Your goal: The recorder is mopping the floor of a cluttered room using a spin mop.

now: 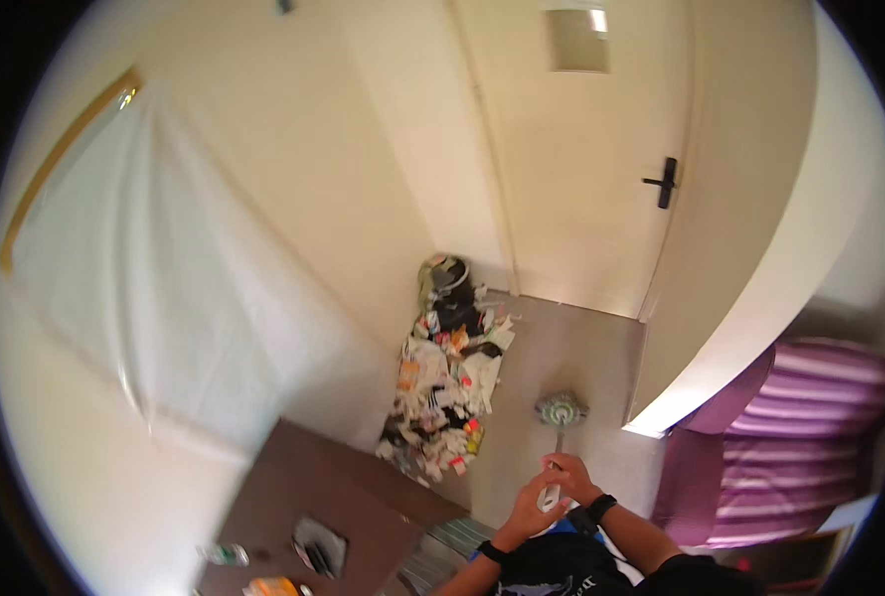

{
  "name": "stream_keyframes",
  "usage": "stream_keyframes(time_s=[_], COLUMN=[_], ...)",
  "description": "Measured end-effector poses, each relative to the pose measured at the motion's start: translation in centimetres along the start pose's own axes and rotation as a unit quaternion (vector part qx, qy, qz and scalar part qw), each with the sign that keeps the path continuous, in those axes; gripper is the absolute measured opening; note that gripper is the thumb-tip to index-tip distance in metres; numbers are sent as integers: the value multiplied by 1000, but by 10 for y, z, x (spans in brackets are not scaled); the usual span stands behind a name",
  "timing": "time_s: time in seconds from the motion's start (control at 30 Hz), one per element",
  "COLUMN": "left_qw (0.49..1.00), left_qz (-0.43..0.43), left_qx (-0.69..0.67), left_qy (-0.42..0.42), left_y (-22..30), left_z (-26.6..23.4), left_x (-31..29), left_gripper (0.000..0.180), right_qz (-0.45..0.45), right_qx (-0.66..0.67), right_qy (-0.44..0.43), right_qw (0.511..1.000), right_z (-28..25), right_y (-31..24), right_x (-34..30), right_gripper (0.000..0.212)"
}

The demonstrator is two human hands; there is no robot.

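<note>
Both my hands are closed around the handle of a mop with a round, shaggy grey-green head [562, 407]. The head rests on the grey floor in front of me. My left hand [534, 507] grips the handle closer to my body, and my right hand [577, 481] is just beyond it, the two almost touching. Each wrist wears a dark band. Left of the mop head, a long heap of mixed litter [437, 387] covers the floor, with papers, wrappers and dark scraps. At its far end is a dark bin or bag [448, 283].
A cream door [581, 169] with a black handle [665, 183] stands ahead. On the right is a purple striped sofa [790, 447]. A brown table [293, 487] at lower left carries a dark pouch [320, 546] and an orange packet [271, 587]. White plastic sheeting [174, 268] covers the left wall.
</note>
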State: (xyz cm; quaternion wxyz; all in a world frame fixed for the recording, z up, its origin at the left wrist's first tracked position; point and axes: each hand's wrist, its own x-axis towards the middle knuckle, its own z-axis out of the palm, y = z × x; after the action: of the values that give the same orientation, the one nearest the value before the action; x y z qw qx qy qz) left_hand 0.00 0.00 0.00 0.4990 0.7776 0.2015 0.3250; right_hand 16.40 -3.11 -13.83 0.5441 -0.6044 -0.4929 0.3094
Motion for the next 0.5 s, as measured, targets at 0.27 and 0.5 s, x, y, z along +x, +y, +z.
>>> stream_keyframes(time_s=[0.27, 0.5], left_qw=[980, 953], left_qz=[-19, 37], left_qx=[-108, -117], left_qy=[-167, -276], left_y=[-50, -56], left_z=[5, 42], left_x=[114, 201], left_gripper=[27, 22], right_qz=[-22, -16], right_qx=[-106, -90], right_qy=[-44, 43], right_qw=[993, 995], right_z=[-24, -59], right_y=[57, 104], right_x=[68, 99], right_gripper=[18, 13])
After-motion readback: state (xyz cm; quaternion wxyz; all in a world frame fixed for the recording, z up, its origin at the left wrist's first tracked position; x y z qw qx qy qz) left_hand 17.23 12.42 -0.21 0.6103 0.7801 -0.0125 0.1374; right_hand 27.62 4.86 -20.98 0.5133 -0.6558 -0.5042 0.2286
